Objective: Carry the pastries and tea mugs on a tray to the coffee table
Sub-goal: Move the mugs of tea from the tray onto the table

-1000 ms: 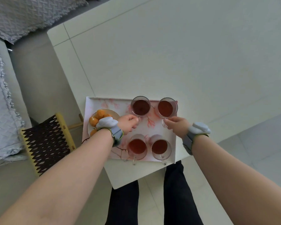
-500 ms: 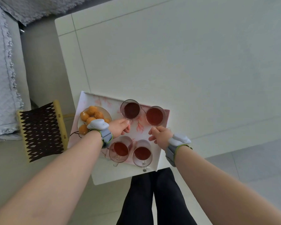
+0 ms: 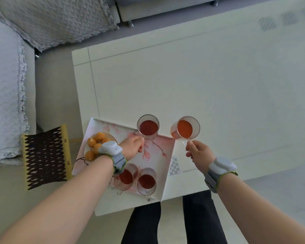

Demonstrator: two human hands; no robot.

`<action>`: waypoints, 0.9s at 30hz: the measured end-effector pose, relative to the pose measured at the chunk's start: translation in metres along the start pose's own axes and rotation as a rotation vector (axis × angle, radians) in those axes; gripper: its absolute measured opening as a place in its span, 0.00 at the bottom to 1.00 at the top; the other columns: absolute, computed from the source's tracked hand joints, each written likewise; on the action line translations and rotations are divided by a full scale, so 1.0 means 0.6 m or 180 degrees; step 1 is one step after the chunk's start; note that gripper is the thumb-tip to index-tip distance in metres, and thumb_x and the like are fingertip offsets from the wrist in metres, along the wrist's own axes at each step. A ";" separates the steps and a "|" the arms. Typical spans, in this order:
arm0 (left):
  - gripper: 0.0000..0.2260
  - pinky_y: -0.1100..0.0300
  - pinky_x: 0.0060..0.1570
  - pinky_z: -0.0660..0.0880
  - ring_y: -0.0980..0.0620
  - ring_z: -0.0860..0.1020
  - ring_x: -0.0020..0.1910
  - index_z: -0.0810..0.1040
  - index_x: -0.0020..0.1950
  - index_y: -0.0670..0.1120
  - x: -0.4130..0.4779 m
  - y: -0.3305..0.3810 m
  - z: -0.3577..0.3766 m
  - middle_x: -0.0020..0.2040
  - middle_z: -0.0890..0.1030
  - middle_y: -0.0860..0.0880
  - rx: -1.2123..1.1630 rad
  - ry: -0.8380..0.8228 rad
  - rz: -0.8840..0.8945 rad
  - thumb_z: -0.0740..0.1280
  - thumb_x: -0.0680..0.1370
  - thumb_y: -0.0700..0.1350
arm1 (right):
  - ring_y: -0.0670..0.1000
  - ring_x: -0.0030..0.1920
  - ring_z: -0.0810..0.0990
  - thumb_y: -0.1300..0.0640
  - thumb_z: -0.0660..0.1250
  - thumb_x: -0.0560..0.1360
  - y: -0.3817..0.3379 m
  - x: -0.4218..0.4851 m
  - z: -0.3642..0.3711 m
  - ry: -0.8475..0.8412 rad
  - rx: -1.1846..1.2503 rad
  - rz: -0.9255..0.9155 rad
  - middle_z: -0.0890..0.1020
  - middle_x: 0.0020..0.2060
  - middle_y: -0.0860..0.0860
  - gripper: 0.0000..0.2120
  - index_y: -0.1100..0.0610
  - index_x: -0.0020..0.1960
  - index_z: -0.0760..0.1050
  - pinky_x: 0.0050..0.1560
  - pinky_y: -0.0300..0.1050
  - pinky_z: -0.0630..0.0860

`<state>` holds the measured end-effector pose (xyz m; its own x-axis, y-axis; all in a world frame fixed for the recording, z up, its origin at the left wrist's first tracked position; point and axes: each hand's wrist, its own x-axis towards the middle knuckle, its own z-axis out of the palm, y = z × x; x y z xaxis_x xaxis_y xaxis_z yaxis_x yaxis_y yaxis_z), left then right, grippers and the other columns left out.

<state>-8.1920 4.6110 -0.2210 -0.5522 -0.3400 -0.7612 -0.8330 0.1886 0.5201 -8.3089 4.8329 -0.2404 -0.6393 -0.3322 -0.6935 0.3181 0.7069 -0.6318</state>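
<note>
Right hand [image 3: 199, 154] pinches the handle of a glass tea mug [image 3: 185, 128], fingers closed on it, and holds the mug tilted over the white tabletop [image 3: 192, 81], just past the right edge of the tray [image 3: 165, 147]. Whether the mug's base touches the tabletop cannot be told. Left hand [image 3: 132, 147] is curled around the handle of a second tea mug [image 3: 148, 127], which stands upright at the far edge of the tray, close beside the first.

Both wrists carry a grey band with a pale module on top. The tray is white with a pink branch pattern and lies at the near left corner of the tabletop. Two more mugs of red tea stand side by side at its near edge, the left one [image 3: 124, 178] partly hidden under the left wrist, the right one [image 3: 146, 181] in full view, each with its handle pointing toward the person. On the left part of the tray sits a small plate [image 3: 111, 137] of round orange pastries [image 3: 93, 144], partly covered by the left wrist band.

A stool with a dark woven seat [image 3: 44, 155] stands on the floor left of the tabletop, beside a grey sofa [image 3: 5, 103]. Dark trouser legs [image 3: 199, 219] show below the near edge of the tabletop.
</note>
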 end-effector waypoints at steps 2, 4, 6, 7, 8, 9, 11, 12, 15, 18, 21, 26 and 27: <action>0.16 0.56 0.49 0.70 0.52 0.72 0.35 0.69 0.32 0.47 0.000 0.044 0.020 0.34 0.76 0.50 -0.0097 0.0101 -0.0027 0.55 0.80 0.48 | 0.50 0.33 0.73 0.45 0.56 0.76 -0.002 0.006 -0.051 0.0136 -0.0023 -0.0065 0.79 0.31 0.49 0.16 0.52 0.36 0.74 0.37 0.45 0.71; 0.16 0.56 0.47 0.70 0.52 0.72 0.35 0.70 0.32 0.47 0.001 0.098 0.055 0.35 0.77 0.49 -0.0195 0.0180 -0.0050 0.56 0.79 0.50 | 0.49 0.33 0.73 0.45 0.56 0.76 0.002 0.013 -0.119 0.0166 -0.0029 -0.0137 0.78 0.31 0.49 0.17 0.52 0.36 0.74 0.36 0.44 0.71; 0.16 0.59 0.43 0.69 0.52 0.73 0.35 0.70 0.33 0.48 0.000 0.126 0.077 0.35 0.77 0.49 -0.0216 0.0310 -0.0073 0.56 0.78 0.52 | 0.49 0.32 0.73 0.44 0.56 0.76 0.000 0.015 -0.156 0.0103 -0.0114 -0.0156 0.77 0.30 0.49 0.17 0.53 0.36 0.74 0.36 0.44 0.71; 0.16 0.60 0.41 0.69 0.52 0.73 0.35 0.70 0.33 0.48 0.001 0.148 0.095 0.34 0.77 0.49 -0.0315 0.0361 -0.0095 0.56 0.78 0.53 | 0.49 0.32 0.72 0.44 0.57 0.76 0.000 0.017 -0.185 0.0075 -0.0130 -0.0179 0.77 0.30 0.49 0.18 0.53 0.35 0.74 0.36 0.44 0.71; 0.16 0.59 0.41 0.70 0.51 0.73 0.35 0.70 0.33 0.47 0.003 0.174 0.116 0.34 0.77 0.49 -0.0460 0.0376 -0.0123 0.57 0.79 0.52 | 0.49 0.31 0.72 0.44 0.57 0.76 0.002 0.022 -0.217 0.0072 -0.0127 -0.0189 0.77 0.29 0.49 0.18 0.53 0.35 0.74 0.36 0.44 0.70; 0.16 0.57 0.43 0.71 0.49 0.73 0.36 0.70 0.33 0.47 0.005 0.202 0.140 0.34 0.77 0.47 -0.0566 0.0375 -0.0140 0.57 0.79 0.52 | 0.49 0.30 0.72 0.44 0.58 0.76 0.006 0.026 -0.252 0.0098 -0.0114 -0.0201 0.77 0.29 0.49 0.18 0.53 0.34 0.74 0.35 0.43 0.70; 0.16 0.55 0.47 0.71 0.48 0.73 0.37 0.69 0.33 0.47 0.006 0.263 0.189 0.35 0.78 0.47 -0.0614 0.0431 -0.0171 0.57 0.79 0.51 | 0.49 0.29 0.71 0.43 0.58 0.76 0.012 0.036 -0.326 0.0129 -0.0157 -0.0269 0.77 0.28 0.49 0.18 0.52 0.33 0.74 0.33 0.42 0.68; 0.16 0.56 0.46 0.71 0.48 0.72 0.36 0.69 0.33 0.47 0.008 0.288 0.207 0.35 0.78 0.47 -0.0636 0.0476 -0.0160 0.57 0.79 0.51 | 0.49 0.29 0.71 0.43 0.58 0.76 0.014 0.041 -0.359 0.0143 -0.0204 -0.0303 0.77 0.28 0.49 0.18 0.52 0.33 0.74 0.32 0.41 0.68; 0.15 0.60 0.38 0.69 0.52 0.72 0.33 0.68 0.34 0.47 0.020 0.354 0.259 0.37 0.79 0.48 -0.0681 0.0506 -0.0102 0.56 0.78 0.52 | 0.49 0.30 0.73 0.42 0.57 0.76 0.022 0.059 -0.447 0.0184 -0.0369 -0.0347 0.77 0.29 0.49 0.19 0.52 0.33 0.74 0.30 0.41 0.68; 0.15 0.61 0.37 0.68 0.53 0.72 0.33 0.68 0.34 0.48 0.039 0.406 0.287 0.36 0.79 0.50 -0.0676 0.0525 -0.0063 0.55 0.78 0.53 | 0.49 0.31 0.73 0.42 0.56 0.76 0.023 0.083 -0.506 0.0254 -0.0423 -0.0372 0.78 0.30 0.50 0.19 0.51 0.34 0.74 0.30 0.41 0.68; 0.15 0.58 0.43 0.69 0.53 0.72 0.33 0.68 0.34 0.48 0.073 0.461 0.301 0.37 0.79 0.49 -0.0606 0.0529 -0.0005 0.55 0.78 0.53 | 0.49 0.31 0.73 0.43 0.56 0.76 0.015 0.117 -0.554 0.0352 -0.0413 -0.0383 0.78 0.31 0.50 0.17 0.51 0.35 0.73 0.31 0.42 0.69; 0.16 0.57 0.45 0.70 0.53 0.73 0.34 0.69 0.35 0.48 0.147 0.558 0.305 0.37 0.78 0.48 -0.0534 0.0496 0.0099 0.55 0.79 0.53 | 0.49 0.32 0.73 0.47 0.55 0.78 -0.012 0.192 -0.626 0.0605 -0.0276 -0.0398 0.77 0.32 0.50 0.15 0.51 0.37 0.73 0.32 0.42 0.69; 0.16 0.58 0.44 0.69 0.53 0.72 0.34 0.69 0.35 0.48 0.151 0.561 0.305 0.37 0.78 0.48 -0.0526 0.0498 0.0089 0.54 0.79 0.53 | 0.49 0.32 0.73 0.47 0.55 0.78 -0.012 0.198 -0.628 0.0614 -0.0246 -0.0388 0.77 0.32 0.50 0.15 0.52 0.38 0.73 0.33 0.43 0.69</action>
<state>-8.5286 4.8122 -0.1858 -0.5525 -0.4780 -0.6829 -0.7935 0.0508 0.6064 -8.6508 5.0235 -0.1878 -0.7940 -0.2978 -0.5300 0.1805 0.7171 -0.6732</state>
